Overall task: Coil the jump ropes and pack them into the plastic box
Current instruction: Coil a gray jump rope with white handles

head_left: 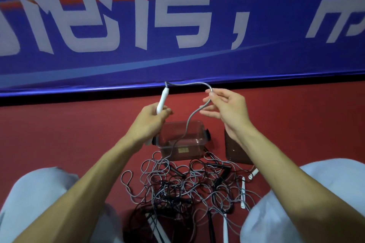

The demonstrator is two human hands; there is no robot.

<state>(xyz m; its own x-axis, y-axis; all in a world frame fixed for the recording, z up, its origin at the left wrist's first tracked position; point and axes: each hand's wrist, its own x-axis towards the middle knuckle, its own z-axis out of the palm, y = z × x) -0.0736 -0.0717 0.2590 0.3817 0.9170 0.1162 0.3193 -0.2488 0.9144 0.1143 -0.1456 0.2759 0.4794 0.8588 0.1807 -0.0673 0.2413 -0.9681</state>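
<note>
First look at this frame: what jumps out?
The huge blue banner with white characters fills the top half. Mid-frame, the left hand grips a white handle while the right hand pinches its grey rope, above the clear box. A tangle of ropes lies on the red floor just below the box.

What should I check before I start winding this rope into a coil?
1. Left hand grips the white handle: ok.
2. Right hand pinches the grey rope: ok.
3. Rope free of the tangle: not ok, it runs down into it.
4. Plastic box open, right ahead: ok.
5. Where this rope ends: cannot tell.
</note>
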